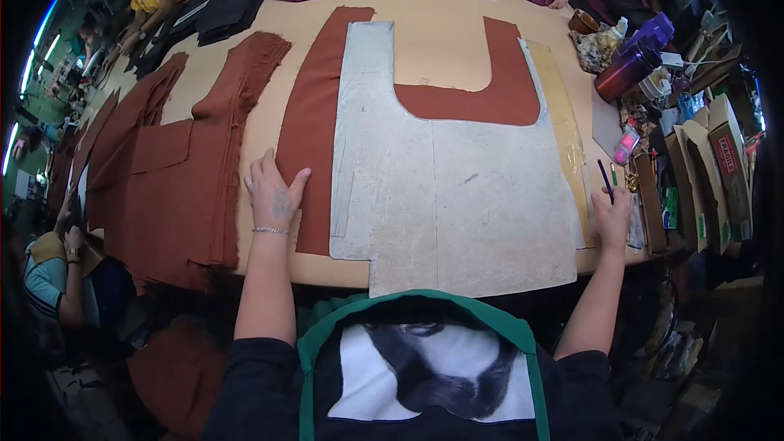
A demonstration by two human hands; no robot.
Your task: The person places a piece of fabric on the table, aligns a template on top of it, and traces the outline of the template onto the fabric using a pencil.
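Note:
A large whitish cutting pattern with a U-shaped cutout lies in front of me on a piece of rust-coloured fabric. The fabric shows along the pattern's left side and inside the cutout. My left hand rests at the fabric's left edge, fingers spread and thumb out. To the right of the pattern, my right hand is closed around a dark pencil that points up and away. A thin green stick shows beside it; whether I hold it too, I cannot tell.
Stacked rust fabric pieces lie to the left. A yellowish pattern edges the right side. Beyond are a purple tumbler, a pink bottle and cardboard boxes. Other people work around the table, with dark fabric at the far side.

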